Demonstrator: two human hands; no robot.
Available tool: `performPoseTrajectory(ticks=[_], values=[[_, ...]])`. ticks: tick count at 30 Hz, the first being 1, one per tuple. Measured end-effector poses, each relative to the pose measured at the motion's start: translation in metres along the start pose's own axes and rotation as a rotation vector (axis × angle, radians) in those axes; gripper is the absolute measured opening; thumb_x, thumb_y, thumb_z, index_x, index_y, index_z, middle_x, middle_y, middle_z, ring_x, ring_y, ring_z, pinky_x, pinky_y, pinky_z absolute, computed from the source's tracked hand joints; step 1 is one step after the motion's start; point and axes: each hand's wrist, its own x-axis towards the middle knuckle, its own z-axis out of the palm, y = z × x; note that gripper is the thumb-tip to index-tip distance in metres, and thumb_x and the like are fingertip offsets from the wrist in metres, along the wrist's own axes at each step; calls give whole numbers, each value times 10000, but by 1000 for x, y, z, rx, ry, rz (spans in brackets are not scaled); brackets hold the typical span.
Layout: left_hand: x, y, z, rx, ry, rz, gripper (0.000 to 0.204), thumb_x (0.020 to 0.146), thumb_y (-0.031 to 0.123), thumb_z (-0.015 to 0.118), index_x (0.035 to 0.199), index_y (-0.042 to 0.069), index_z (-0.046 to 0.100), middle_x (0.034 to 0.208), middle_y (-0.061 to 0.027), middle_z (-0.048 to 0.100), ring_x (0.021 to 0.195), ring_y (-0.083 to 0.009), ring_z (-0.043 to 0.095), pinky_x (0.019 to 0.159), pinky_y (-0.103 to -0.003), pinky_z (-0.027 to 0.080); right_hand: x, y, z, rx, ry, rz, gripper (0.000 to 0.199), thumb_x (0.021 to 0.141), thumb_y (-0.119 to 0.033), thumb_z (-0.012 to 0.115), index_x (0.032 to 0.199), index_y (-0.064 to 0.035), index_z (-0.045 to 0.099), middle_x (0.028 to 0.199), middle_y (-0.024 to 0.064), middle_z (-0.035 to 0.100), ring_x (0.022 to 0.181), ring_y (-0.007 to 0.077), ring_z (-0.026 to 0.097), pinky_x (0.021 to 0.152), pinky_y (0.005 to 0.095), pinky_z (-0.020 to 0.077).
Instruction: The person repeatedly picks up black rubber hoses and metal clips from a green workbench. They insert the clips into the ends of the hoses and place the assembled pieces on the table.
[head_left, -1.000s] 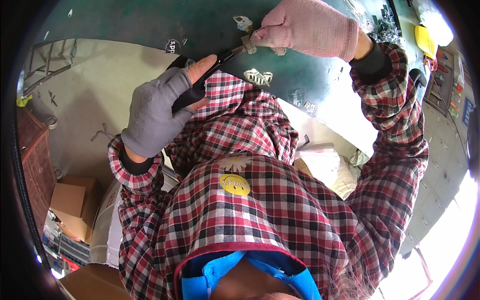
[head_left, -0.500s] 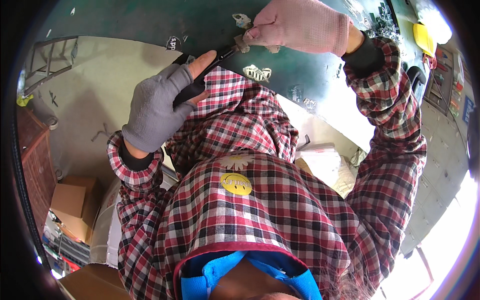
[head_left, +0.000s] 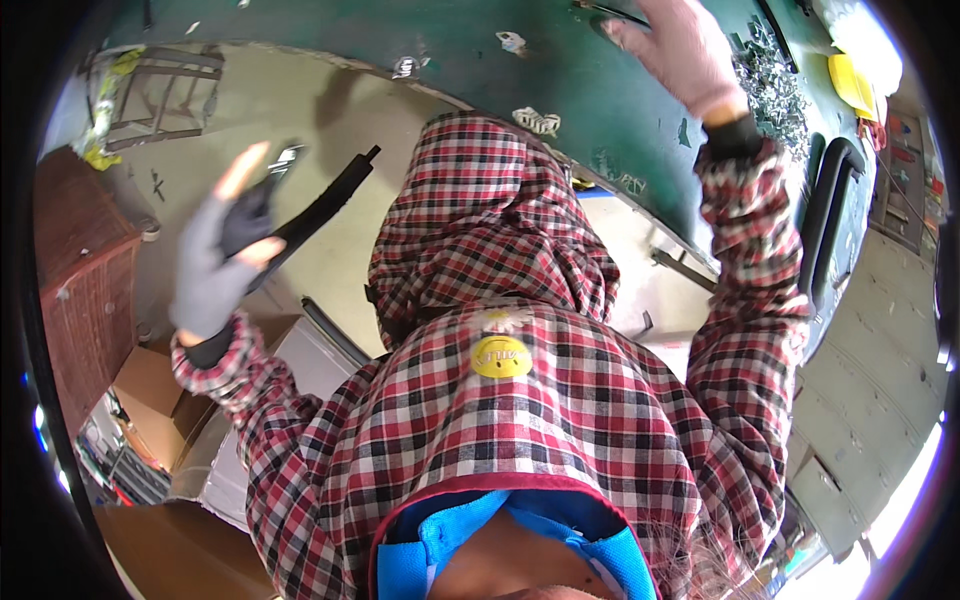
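My left hand (head_left: 212,268), in a grey glove with bare fingertips showing, is out to the left, over the floor. It grips a long black strip-like part (head_left: 325,205), narrow at its far end, together with a shorter black piece with a shiny tip (head_left: 286,160). Whether these are one folded thing I cannot tell. My right hand (head_left: 690,60), in a pink glove, is over the green table (head_left: 460,50) with its thumb held apart from the fingers. The fingertips pass out of the top edge. A thin dark tool (head_left: 612,13) lies beside the thumb.
A heap of dark scraps (head_left: 772,90) is on the table's right side, near a yellow object (head_left: 850,82). White label-like scraps (head_left: 537,121) dot the tabletop. At left stand a wooden cabinet (head_left: 85,270), a metal-framed stool (head_left: 165,95) and an open cardboard box (head_left: 160,395).
My hands have separated. The left has swung left and back with the black part, away from the table edge. The right has let go of the part's end and moved right across the table.
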Motion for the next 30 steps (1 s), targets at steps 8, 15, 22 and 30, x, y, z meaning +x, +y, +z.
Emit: performPoseTrajectory(ticks=[8, 15, 22, 30], values=[[-170, -100, -178, -880, -71, 635, 1104, 818, 210, 860, 1614, 4, 123, 868, -125, 629, 486, -150, 575, 489, -234, 548, -94, -139, 74, 1429, -486, -158, 749, 888, -495, 738, 1395, -1, 495, 1293, 201, 592, 1126, 296, 602, 1000, 384, 487], [-51, -183, -48, -185, 834, -226, 814, 940, 343, 743, 1537, -18, 323, 1280, -155, 591, 1072, -197, 591, 948, -333, 484, -92, -195, 99, 2721, -476, 156, 587, 841, -317, 853, 1265, -44, 552, 1054, 62, 676, 1088, 213, 643, 1040, 391, 470], [69, 9, 148, -414, 66, 94, 811, 841, 357, 824, 1463, -14, 457, 1343, -148, 585, 1215, -219, 570, 1088, -357, 409, -90, -215, 91, 2094, -91, 396, 500, 858, -184, 822, 1249, -35, 547, 1033, 33, 669, 949, 185, 647, 824, 342, 543], [42, 4, 151, 44, 115, 5, 550, 838, 41, 767, 1339, 46, 541, 1069, -110, 660, 918, -193, 642, 852, -347, 536, -133, -63, -22, 1605, -91, -42, 109, 884, -173, 730, 958, -94, 744, 873, 110, 691, 780, 258, 674, 723, 358, 550]])
